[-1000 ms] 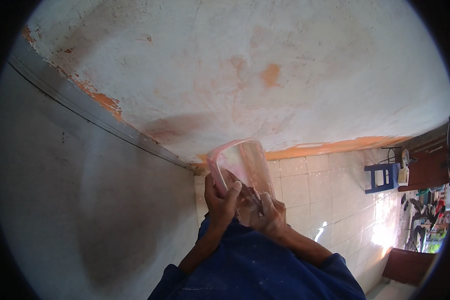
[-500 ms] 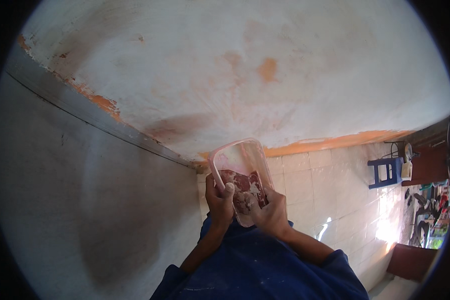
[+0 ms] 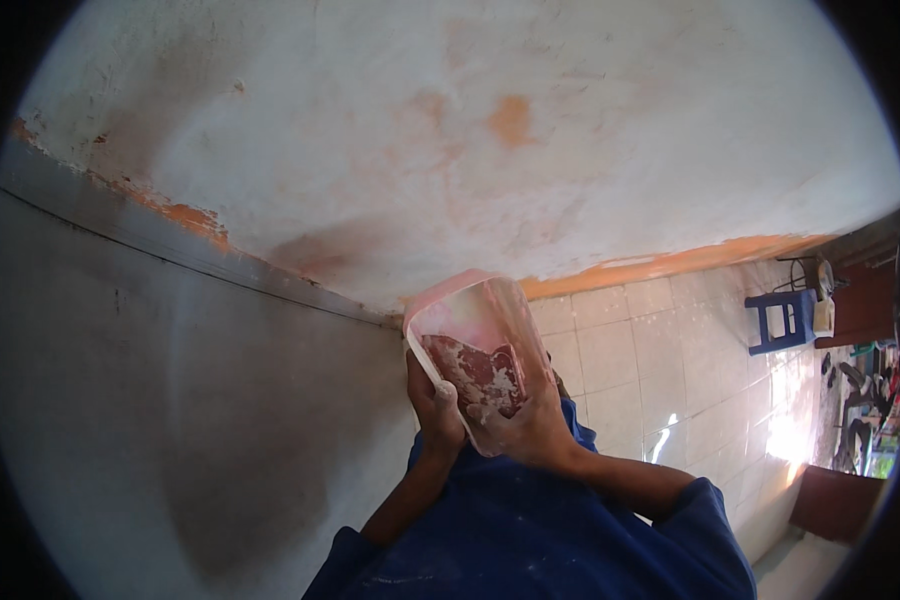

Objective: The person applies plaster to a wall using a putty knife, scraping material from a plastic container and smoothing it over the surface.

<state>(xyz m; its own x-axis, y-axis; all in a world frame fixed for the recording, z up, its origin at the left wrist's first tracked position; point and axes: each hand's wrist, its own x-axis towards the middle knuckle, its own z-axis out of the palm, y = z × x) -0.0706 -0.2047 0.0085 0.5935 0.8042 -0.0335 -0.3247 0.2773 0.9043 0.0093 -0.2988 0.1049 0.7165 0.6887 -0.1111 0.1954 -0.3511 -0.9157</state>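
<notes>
Held in front of my blue-clothed body is a clear plastic tub (image 3: 518,310), rectangular with rounded corners and smeared pinkish white. Inside it lies a flat dark red piece (image 3: 470,367) coated in patches of whitish paste; its exact kind is unclear. My left hand (image 3: 437,412) is closed on the tub's left side, with a pale, paste-covered thumb over the rim. At the near right side, my right hand (image 3: 535,425) is closed round the tub's wall, its thumb inside against the red piece. Some right fingers are hidden.
A whitish, patchy wall (image 3: 370,150) with orange spots fills the area ahead, meeting a grey wall (image 3: 250,400) at the left corner. Pale floor tiles (image 3: 620,360) stretch right towards a blue plastic stool (image 3: 782,320), dark red furniture (image 3: 860,310) and a sunlit area with clutter.
The tub has tipped slightly and shows more of its inside. My right hand has shifted a little lower against its side. The view has swung slightly, moving the stool towards the right.
</notes>
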